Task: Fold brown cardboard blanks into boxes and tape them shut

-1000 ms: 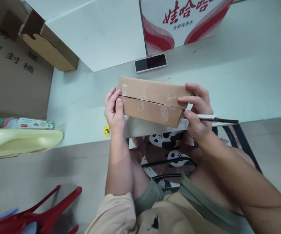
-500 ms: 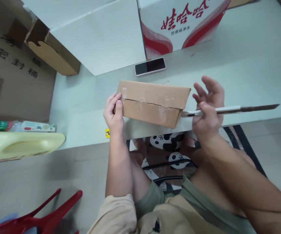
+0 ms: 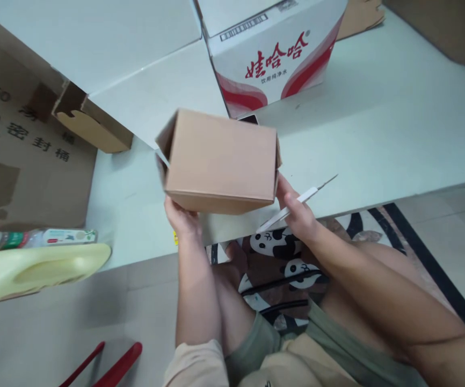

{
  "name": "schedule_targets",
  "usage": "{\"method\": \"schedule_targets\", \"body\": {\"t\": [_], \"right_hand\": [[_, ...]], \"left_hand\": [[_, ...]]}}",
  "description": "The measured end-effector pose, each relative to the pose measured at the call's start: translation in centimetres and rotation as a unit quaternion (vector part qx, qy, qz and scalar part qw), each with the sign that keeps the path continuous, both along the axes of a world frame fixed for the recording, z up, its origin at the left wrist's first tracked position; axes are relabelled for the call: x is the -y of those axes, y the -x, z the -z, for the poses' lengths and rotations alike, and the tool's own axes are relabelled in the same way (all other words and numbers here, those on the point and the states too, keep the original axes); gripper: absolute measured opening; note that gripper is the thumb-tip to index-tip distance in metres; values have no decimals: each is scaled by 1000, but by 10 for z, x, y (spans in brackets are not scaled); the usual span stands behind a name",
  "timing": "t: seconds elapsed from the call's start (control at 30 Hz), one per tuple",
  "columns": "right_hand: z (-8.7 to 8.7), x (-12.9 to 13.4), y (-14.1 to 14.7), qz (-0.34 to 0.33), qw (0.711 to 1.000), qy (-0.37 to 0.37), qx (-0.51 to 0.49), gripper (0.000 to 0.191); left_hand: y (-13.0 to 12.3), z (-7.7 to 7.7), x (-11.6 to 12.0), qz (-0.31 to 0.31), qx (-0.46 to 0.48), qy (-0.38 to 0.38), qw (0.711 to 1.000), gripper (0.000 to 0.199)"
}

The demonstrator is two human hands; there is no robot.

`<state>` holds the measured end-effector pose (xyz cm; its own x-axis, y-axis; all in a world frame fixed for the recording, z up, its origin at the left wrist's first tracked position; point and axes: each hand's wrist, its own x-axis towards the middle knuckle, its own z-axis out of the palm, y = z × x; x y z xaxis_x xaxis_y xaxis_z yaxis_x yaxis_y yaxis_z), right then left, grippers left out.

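A brown cardboard box is held up over the near part of the table, a plain face toward me. Flaps stick out at its left end and along its right end. My left hand grips the lower left of the box from beneath, its fingers mostly hidden behind the cardboard. At the box's right end, my right hand is closed round a white-handled knife. Its thin blade points up and right, away from the box, while the fingertips touch the cardboard.
A white carton with red lettering stands at the back beside a large white box. Behind the held box, a phone is partly covered. A big brown carton, a bottle and a pale yellow object are on the left.
The box has been turned, so its taped seam no longer shows and a plain face does. My right hand has moved left with the knife and now touches the box.
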<state>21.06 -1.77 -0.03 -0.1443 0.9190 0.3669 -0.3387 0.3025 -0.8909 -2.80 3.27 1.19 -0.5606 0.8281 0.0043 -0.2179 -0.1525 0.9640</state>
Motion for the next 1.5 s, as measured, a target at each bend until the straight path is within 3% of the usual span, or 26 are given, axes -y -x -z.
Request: {"method": "schedule_targets", "body": {"t": [0.1,0.23,0.33,0.53,0.73,0.9,1.0,1.07,1.17,1.23,1.3,1.37,1.43,1.5], "right_hand": [[-7,5,-3,16,995,-57,82,59],[-12,6,-10,33,983,-108,142,57],[-12,5,-15,47,984,-114,127,56],[-16,6,-22,90,976,-78,181,62],[-21,5,-29,121,973,-72,185,51],[-18,0,-37,134,973,-84,171,51],[-17,-2,-39,127,972,-84,178,46],[-18,-4,-39,107,970,-95,196,41],[-18,-6,-37,80,963,-120,229,40],[-20,-6,-37,61,958,-141,243,41],[-22,-7,-37,24,952,-164,256,43],[-25,-7,-37,-27,945,-179,273,46],[-28,-7,-35,-65,942,-179,277,48],[-28,-7,-33,-81,951,-161,253,47]], "left_hand": [[-7,2,3,37,60,59,996,48],[-7,7,4,182,-20,81,980,74],[-7,15,5,218,-66,102,968,87],[-29,23,11,185,-76,229,953,66],[-49,5,16,249,-73,331,907,56],[-48,-1,21,386,-129,281,869,35],[-43,5,20,427,-217,243,843,35],[-38,10,18,404,-289,211,842,30],[-30,9,21,273,-372,131,877,30],[-28,2,28,194,-412,18,890,37],[-29,-9,38,172,-457,-112,865,39],[-32,-18,47,187,-506,-195,819,39],[-36,-22,53,208,-532,-220,791,39],[-40,-22,54,215,-536,-218,787,40]]}}
